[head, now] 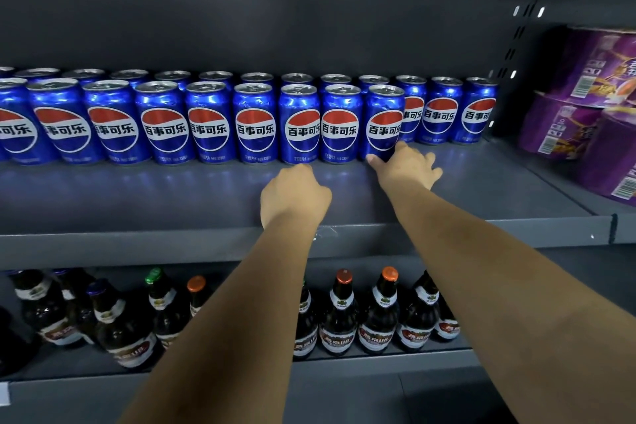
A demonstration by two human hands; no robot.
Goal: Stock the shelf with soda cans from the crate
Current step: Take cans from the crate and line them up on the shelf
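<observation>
We record the right hand (407, 170) reaching onto the shelf (481, 189) with its arm stretched out; its thumb (372, 158) lies against the lower left of the end can (384, 120) and its forefinger (400, 145) against the lower right, so the two pinch the can near its base; the remaining fingers are spread to the right and hold nothing. We note the left hand (296, 194) further left on the same shelf, knuckles towards the cans, fingers curled under into a loose fist; we see nothing held in it; whether it touches the can ahead of it we cannot tell.

The end can stands upright at the right end of the front row (165, 120); that row of blue soda cans runs leftwards out of view, the cans upright, side by side, labels facing out. Just behind it stands the back row (440, 113), which carries on further right than the front row; its last three cans are open to view beside the end can. The front of the shelf under both hands is bare dark metal.

To the right, past a slotted upright (516, 41), purple packs (564, 127) are stacked. Below, on the lower shelf (378, 360), dark glass bottles (339, 317) stand upright, partly hidden by both forearms.
</observation>
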